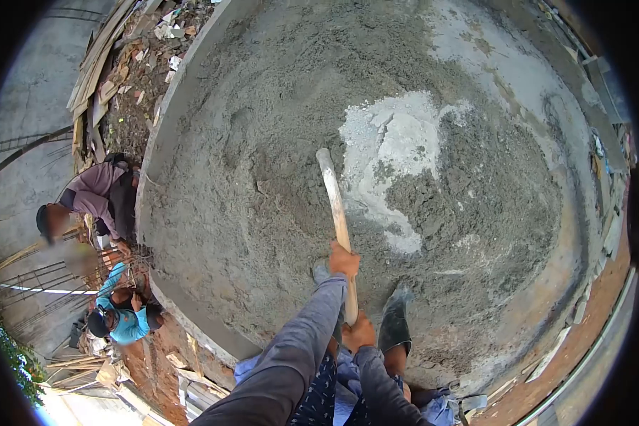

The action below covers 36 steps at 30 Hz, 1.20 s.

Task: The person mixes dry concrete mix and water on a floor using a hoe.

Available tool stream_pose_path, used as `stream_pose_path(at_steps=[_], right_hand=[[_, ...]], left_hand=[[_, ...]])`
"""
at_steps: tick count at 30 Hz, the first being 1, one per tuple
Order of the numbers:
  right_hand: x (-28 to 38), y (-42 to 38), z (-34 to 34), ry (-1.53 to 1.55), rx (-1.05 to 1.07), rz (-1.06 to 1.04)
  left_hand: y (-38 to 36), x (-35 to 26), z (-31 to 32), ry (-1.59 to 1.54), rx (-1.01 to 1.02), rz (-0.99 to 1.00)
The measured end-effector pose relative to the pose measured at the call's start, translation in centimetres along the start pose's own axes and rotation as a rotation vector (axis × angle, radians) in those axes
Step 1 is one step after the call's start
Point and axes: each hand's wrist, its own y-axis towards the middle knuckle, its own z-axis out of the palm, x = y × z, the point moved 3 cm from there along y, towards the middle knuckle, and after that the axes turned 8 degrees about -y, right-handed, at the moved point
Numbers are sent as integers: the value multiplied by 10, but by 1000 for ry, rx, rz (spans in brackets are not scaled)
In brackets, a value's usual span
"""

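Both my hands grip a long wooden tool handle (336, 206), pale and worn, its far end smeared grey. My left hand (344, 260) is wrapped round its middle. Lower down, near my body, my right hand (360, 332) closes round the near end. No blade shows, so the tool's kind cannot be made out. Under the handle spreads a heap of wet grey mortar (284, 192). Just right of the handle's far end lies a patch of pale dry cement powder (408, 138). My dark rubber boot (395, 319) stands in the mix.
A low concrete edge (149, 153) bounds the slab on the left. Beyond it, one person in a mauve top (92, 188) and another in a turquoise shirt (131, 323) crouch near steel bars (39, 273). Planks and rubble (131, 78) lie at upper left.
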Motion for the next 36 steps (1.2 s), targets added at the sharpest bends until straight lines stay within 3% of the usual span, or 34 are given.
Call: stream_pose_path(at_steps=[3, 8, 11, 13, 15, 18, 20, 24, 26, 28, 32, 36], right_hand=[[2, -53, -12, -36, 21, 8], [12, -71, -46, 8, -51, -128], [17, -83, -104, 263, 233, 75], [20, -100, -144, 332, 282, 75], [8, -117, -178, 386, 374, 95], [-5, -171, -255, 219, 405, 101], [-39, -204, -297, -62, 187, -266], [-120, -260, -395, -241, 205, -149], [-188, -264, -420, -407, 91, -127], [-245, -252, -424, -571, -40, -91], [-270, -198, -374, -526, -192, -190], [-192, -131, -276, -322, -203, -431]], left_hand=[[-56, -6, -22, -63, 147, -208], [-63, 4, -9, -160, 245, -300], [-76, 0, 12, -430, 379, -363], [-98, -19, 13, -638, 463, -427], [-117, -39, 12, -860, 405, -515], [-140, -79, 23, -1053, 360, -561], [-158, -104, 33, -1185, 285, -617], [-250, -139, 93, -1227, 332, -560], [-296, -166, 120, -1279, 347, -607], [-320, -193, 128, -1285, 399, -586], [-311, -208, 107, -1276, 313, -453], [-253, -234, -12, -1218, 185, -153]])
